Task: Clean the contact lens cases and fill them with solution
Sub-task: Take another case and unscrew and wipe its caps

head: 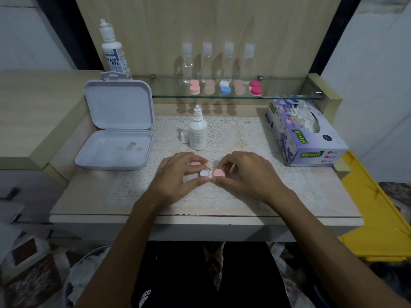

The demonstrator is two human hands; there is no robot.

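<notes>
White plastic forms the hinged box [115, 150] lying open at the left of the frame, small ring-like bits in its tray. Right of it, centre, a small white squeeze bottle [197, 132] stands uncapped on the lace mat [224, 138], its cap [184, 136] just beside. Below, the left hand [178, 174] pinches the open white well of the white-and-pink contact lens case [211, 173], a loose pink lid [195, 163] tucked under its fingers. The case's long axis runs left-right between both hands, equally near each. The right hand [246, 174], fingers curled, grips the pink cap on the case's right well, probably to unscrew it. A floral tissue box [304, 134] sits at right.
</notes>
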